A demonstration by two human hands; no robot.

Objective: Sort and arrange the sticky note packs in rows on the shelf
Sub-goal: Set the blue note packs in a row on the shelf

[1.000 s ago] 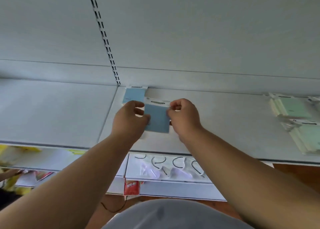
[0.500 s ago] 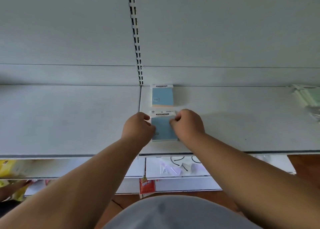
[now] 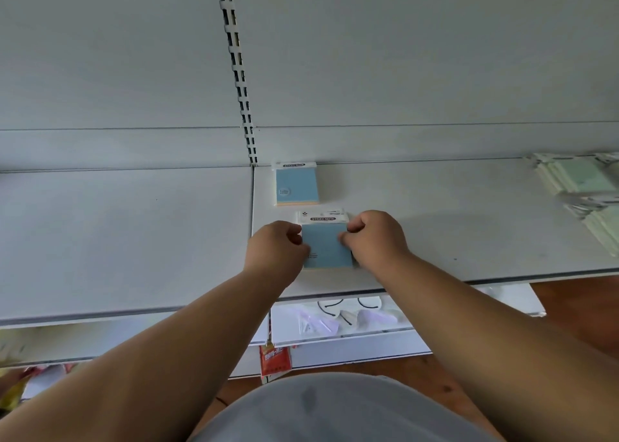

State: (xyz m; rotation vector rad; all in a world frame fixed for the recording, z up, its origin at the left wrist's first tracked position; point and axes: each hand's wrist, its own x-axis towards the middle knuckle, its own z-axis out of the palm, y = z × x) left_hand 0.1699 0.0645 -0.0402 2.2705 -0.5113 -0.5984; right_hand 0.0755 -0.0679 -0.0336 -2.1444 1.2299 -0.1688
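While flat on the shelf [image 3: 435, 207], blue pack [image 3: 326, 247] header-end rearward, both hands' fingers [image 3: 294, 239] pinching its sides.

One pack [image 3: 326, 245] on the shelf [image 3: 435, 227], directly before another [image 3: 296, 185]; stacks [image 3: 582, 187] far right.

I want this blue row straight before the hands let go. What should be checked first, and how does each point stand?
1. Front blue pack flat on the shelf: cannot tell, the hands hide its sides.
2. Lined up behind-to-front with the back blue pack: not ok, it sits further right.
3. Gap between the two packs: ok, apart.
4. Grip: ok, left hand and right hand pinch opposite sides.
5. Clear of shelf's front edge: ok.
6. Green packs kept separate: ok, far right.
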